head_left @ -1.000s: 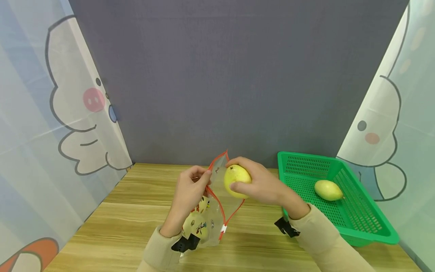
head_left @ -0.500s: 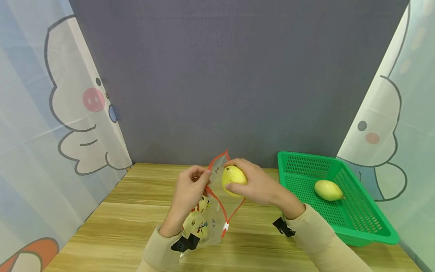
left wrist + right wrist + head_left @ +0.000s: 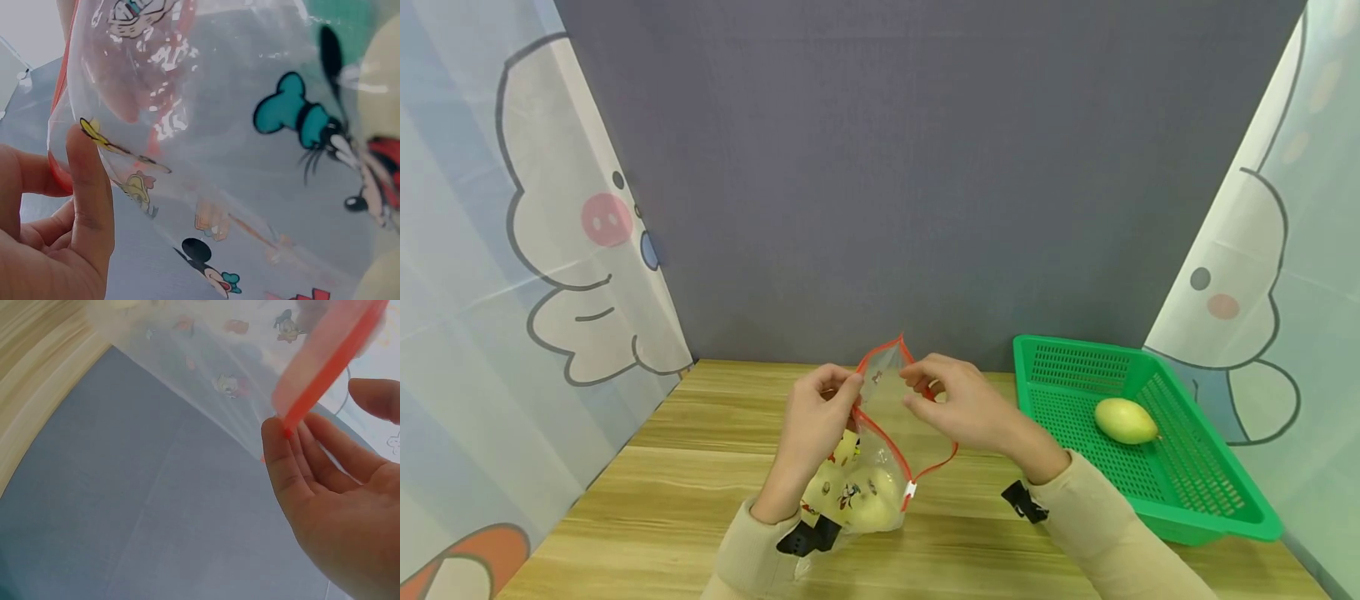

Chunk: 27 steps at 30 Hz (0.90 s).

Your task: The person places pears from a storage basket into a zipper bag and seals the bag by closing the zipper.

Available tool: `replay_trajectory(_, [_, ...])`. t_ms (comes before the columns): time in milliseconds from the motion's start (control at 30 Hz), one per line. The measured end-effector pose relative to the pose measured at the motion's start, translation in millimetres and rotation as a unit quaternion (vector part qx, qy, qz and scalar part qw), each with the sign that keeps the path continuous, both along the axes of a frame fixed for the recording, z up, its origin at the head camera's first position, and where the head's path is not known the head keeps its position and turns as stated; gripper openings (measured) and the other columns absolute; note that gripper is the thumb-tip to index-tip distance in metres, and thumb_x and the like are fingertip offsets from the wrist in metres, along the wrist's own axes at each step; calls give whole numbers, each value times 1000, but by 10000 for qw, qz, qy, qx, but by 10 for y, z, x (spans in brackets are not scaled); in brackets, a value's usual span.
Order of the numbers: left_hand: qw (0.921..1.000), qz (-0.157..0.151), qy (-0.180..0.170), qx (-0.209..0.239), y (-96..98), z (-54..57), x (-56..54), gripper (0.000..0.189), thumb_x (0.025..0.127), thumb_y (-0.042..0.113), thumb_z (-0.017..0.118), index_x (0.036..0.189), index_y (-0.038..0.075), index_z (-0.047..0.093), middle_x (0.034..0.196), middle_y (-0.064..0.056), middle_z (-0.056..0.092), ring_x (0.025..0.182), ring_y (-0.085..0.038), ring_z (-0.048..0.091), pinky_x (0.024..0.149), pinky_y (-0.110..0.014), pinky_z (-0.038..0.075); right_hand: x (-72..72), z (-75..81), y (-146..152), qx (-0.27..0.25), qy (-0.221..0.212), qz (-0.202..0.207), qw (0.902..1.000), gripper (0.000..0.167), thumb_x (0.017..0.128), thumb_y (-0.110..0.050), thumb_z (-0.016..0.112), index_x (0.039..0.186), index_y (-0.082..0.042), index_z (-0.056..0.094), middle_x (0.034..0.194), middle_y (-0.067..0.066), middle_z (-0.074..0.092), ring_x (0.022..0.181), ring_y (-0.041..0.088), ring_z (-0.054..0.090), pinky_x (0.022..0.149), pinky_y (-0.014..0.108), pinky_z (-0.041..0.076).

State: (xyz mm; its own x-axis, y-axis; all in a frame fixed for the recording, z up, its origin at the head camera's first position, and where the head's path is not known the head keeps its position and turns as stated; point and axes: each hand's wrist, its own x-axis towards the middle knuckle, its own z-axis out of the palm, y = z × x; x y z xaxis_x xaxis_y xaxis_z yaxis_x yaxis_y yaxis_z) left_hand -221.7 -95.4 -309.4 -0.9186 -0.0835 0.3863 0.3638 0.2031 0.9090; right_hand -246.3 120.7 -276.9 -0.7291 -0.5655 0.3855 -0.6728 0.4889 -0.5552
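Observation:
A clear zip bag (image 3: pixel 887 454) with cartoon prints and a red zip strip stands with its mouth apart; a white slider (image 3: pixel 911 489) sits at the strip's near end. My left hand (image 3: pixel 820 425) pinches the bag's left edge between thumb and fingers. Pale yellow pears (image 3: pixel 877 504) lie low in the bag, partly behind prints and the left wrist. My right hand (image 3: pixel 966 408) is at the mouth's right side and holds no fruit. In the right wrist view, its fingertips touch the red strip (image 3: pixel 331 369), with the thumb apart.
To the right stands a green plastic basket (image 3: pixel 1078 343) with one yellow pear (image 3: pixel 1125 421) in it. The wooden table (image 3: pixel 700 475) meets a grey backdrop (image 3: pixel 880 183) at the back. Curtains with cartoon prints hang at both sides.
The pear held by my right hand has dropped into the bag, and those fingers have let go. The bag's near end bulges and its slider has shifted right. My left hand stays put.

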Motion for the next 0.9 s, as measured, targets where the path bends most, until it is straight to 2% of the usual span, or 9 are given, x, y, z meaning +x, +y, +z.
replay_trajectory(233, [10000,-33,-4,5,-15,7,3,17,101,12,64,99,-4,71,76,-10,64,51,-22,62,49,-34,59,7,21,58,8,437,355,9984,18,100,-15,64,115,-9,73,111,-4,69,95,10,63,85,34,58])
replay_trajectory(367, [10000,-30,-5,18,-21,14,6,18,101,13,65,100,-5,71,76,-10,65,51,-22,63,49,-34,59,-1,27,63,178,1005,564,9932,14,98,-10,65,109,-8,73,105,-4,69,89,10,62,78,29,58])
replay_trajectory(467, [10000,-33,-18,32,-24,12,7,18,101,13,65,100,-5,71,77,-12,65,50,-22,63,49,-34,59,-21,-14,57,406,1593,667,9841,12,95,-6,66,104,-7,73,103,-3,68,87,13,59,74,27,55])
replay_trajectory(567, [10000,-46,-22,29,-24,9,7,18,101,13,65,100,-5,71,77,-12,65,51,-22,63,49,-34,59,-55,-99,58,711,2427,770,9644,11,91,-2,67,98,-7,72,101,-2,66,89,15,58,73,26,54])
replay_trajectory(633, [10000,-65,-22,31,-24,6,7,18,101,13,65,99,-5,71,77,-12,65,51,-22,63,49,-34,59,-75,-158,62,912,3042,894,9440,11,87,0,69,94,-8,71,99,-1,65,89,16,58,71,25,55])
replay_trajectory(700, [10000,-67,-35,12,-23,1,9,18,101,13,65,99,-4,71,76,-12,65,51,-22,63,49,-34,59,-89,-209,71,1106,3625,1032,9196,11,84,0,70,91,-8,69,97,0,63,88,17,58,68,24,55])
replay_trajectory(767, [10000,-76,-50,6,-20,-2,9,18,101,12,65,99,-4,71,76,-12,65,51,-22,63,48,-34,59,-92,-236,84,1251,4001,1122,9009,10,83,0,71,88,-9,68,96,2,62,88,18,58,66,24,55])
replay_trajectory(833, [9999,-81,-59,-6,-16,-3,8,18,101,12,65,98,-5,70,76,-12,65,51,-23,63,48,-34,58,-82,-248,109,1381,4166,1117,8915,10,84,-3,72,87,-10,66,96,2,61,91,19,58,63,23,55])
replay_trajectory(900, [9999,-87,-59,-12,-10,-2,6,18,101,12,65,98,-5,70,76,-12,65,51,-23,63,47,-33,58,-68,-245,144,1469,4216,1054,8886,10,84,-4,72,86,-10,65,98,3,62,95,20,59,62,24,56])
